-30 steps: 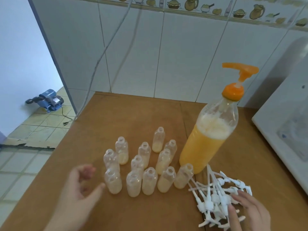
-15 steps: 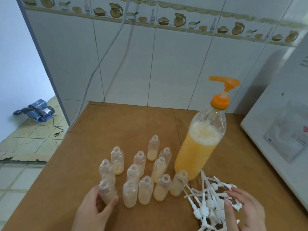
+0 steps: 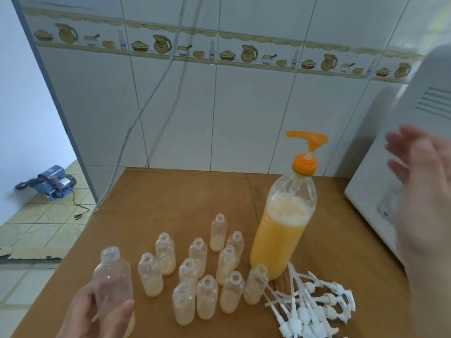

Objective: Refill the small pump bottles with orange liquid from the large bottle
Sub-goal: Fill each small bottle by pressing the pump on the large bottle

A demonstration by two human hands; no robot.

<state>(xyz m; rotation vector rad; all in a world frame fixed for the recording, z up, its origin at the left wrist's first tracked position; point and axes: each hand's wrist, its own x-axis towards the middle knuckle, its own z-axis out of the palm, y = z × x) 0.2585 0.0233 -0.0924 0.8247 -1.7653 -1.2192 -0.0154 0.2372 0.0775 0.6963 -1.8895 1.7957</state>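
Note:
My left hand [image 3: 97, 313] grips one small clear bottle [image 3: 112, 279], capless, lifted off the table at the lower left. Several more small open bottles [image 3: 207, 272], each with a little pale orange liquid at the bottom, stand grouped on the wooden table [image 3: 170, 203]. Right of them stands the large bottle [image 3: 283, 230], about half full of foamy orange liquid, with an orange pump head [image 3: 306, 152]. My right hand [image 3: 422, 191] is raised in the air at the right, blurred, fingers spread, holding nothing.
A heap of white pump tops [image 3: 310, 306] lies on the table in front of the large bottle. A white appliance [image 3: 395, 154] stands at the right edge. Tiled wall behind; a cable [image 3: 144, 106] hangs down it. A blue pump [image 3: 48, 182] sits on the floor at left.
My left hand closed on a small bottle at the group's left and lifted it. My right hand left the pump tops and rose up to the right.

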